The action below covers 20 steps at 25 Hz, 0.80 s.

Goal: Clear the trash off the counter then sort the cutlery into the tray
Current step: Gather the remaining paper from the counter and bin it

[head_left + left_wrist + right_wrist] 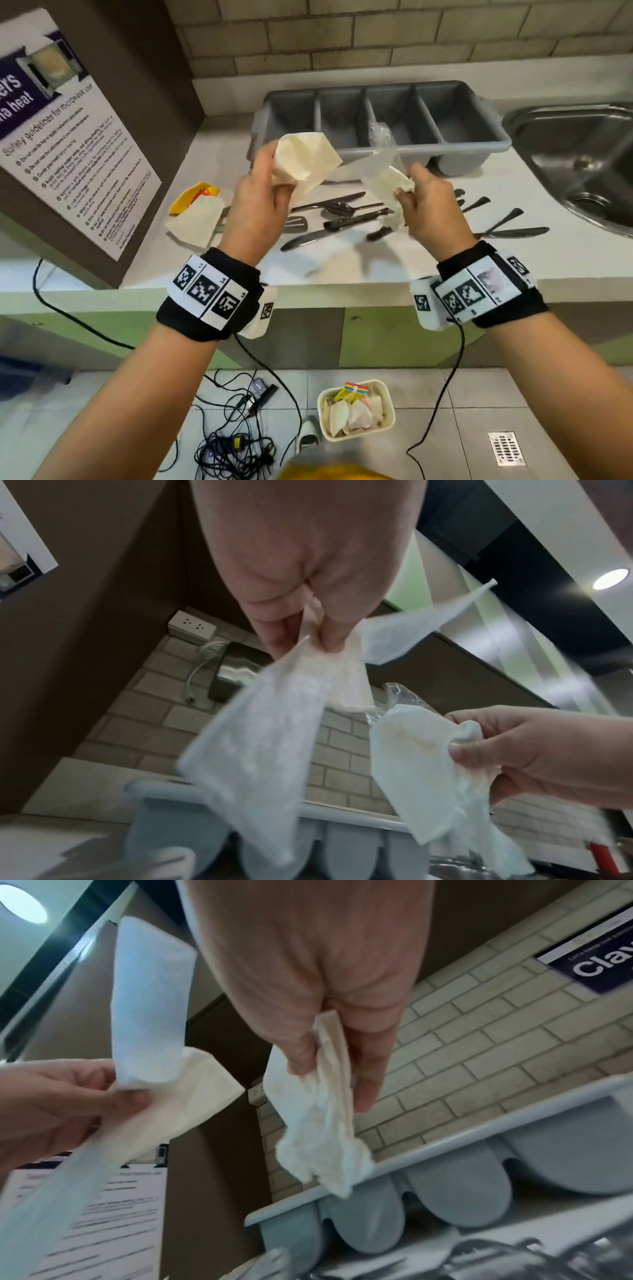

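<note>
Both arms reach forward, side by side, with a black band on each wrist. The left hand (262,192) is lifted up, its thumb and fingers pinching a napkin (305,157). The right hand (433,202) is up too, close by, fingers curled around a crumpled tissue (387,186). The hands do not touch.

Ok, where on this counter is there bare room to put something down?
Bare patches: the counter's front edge below the cutlery pile, and the back-left strip between the cabinet poster and the grey tray. Crowded: the middle, with knives and spoons spread from the napkin and yellow wrapper across toward the sink.
</note>
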{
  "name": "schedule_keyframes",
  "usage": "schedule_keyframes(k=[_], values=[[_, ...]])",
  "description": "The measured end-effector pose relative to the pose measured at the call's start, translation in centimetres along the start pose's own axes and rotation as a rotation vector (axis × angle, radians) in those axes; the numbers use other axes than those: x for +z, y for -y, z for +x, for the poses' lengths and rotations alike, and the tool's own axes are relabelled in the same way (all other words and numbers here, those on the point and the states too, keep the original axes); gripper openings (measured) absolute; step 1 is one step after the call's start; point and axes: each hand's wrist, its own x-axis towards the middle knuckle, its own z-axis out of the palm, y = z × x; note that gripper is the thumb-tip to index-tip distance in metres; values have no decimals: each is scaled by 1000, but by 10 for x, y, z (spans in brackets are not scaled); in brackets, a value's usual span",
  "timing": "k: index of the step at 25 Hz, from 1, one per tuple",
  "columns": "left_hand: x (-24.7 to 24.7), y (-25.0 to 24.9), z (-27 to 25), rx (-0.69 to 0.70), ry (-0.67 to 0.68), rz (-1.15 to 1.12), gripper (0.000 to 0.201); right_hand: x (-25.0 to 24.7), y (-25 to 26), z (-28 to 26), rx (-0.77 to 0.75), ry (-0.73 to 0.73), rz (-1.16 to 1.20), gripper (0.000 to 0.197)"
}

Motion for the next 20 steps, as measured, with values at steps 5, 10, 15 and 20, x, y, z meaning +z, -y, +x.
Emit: schedule_keyframes(k=[5,10,15,20], values=[[53,-49,-83,-81,46,-60,44,-26,-45,-84,43,90,192,26],[118,-48,-160,-277,155,-94,38,-5,-112,-155,175,185,235,38],[189,-1,-222,-551,271,-41,42,59,-185,-209,415,268,301,32],[285,88,-262,-758,583,110,37,163,-274,-247,612,373,255,20]])
